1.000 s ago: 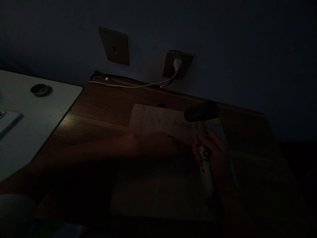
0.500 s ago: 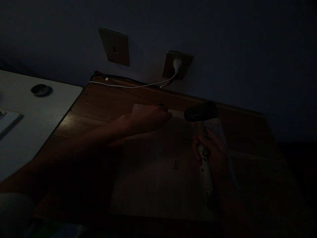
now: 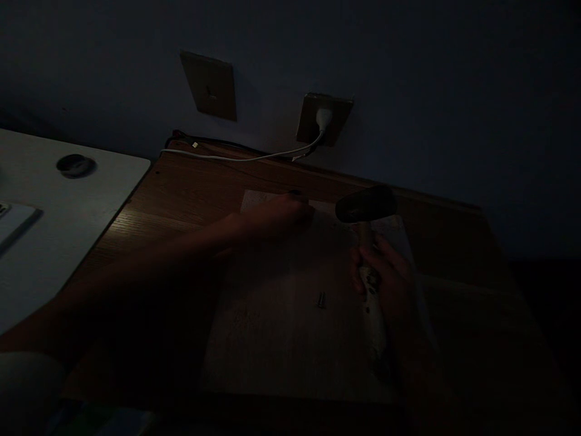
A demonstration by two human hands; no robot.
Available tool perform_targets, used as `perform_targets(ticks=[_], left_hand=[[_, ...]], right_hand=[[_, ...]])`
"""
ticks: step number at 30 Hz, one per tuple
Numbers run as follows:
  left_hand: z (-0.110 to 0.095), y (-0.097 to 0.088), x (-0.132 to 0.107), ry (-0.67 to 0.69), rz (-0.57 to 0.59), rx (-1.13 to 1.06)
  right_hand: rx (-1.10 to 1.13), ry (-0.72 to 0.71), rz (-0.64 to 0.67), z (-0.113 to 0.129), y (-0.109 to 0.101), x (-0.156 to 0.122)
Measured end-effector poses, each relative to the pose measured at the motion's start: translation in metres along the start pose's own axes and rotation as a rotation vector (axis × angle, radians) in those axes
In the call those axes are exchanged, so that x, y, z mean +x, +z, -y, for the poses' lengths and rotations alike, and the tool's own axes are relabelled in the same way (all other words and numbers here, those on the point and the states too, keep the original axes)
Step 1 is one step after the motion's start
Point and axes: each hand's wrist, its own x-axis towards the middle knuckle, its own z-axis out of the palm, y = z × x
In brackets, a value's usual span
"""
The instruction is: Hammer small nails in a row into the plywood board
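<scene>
Gripping the hammer [image 3: 365, 204] with the right hand [image 3: 385, 278], fist closed fully round the handle, head up above the far right corner of the board [image 3: 272, 345]. Resting the left hand [image 3: 281, 217] at the far edge of the board, fingers curled, too dark to tell if anything pinched. Seems early: one nail [image 3: 321, 299] loose mid-board, not driven.

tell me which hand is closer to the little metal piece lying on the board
Right. The right hand, gripping the hammer, is just right of the metal piece; the left hand is up at the board's far edge.
</scene>
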Motion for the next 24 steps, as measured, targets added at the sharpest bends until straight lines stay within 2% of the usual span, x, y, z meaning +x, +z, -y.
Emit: perform_targets(ticks=[5,10,13,24], left_hand=[[0.012,0.002,0.001,-0.009,-0.018,-0.107],[0.014,0.0,0.0,0.047,-0.026,-0.173],[0.014,0.001,-0.001,0.035,-0.056,-0.223],[0.019,0.009,-0.002,-0.032,-0.102,-0.304]], right_hand=[[-0.01,-0.003,0.006,0.0,0.0,0.0],[-0.031,0.0,0.011,-0.001,0.0,0.001],[-0.033,-0.007,0.01,0.0,0.001,0.001],[-0.023,0.086,0.168,-0.009,0.0,-0.001]])
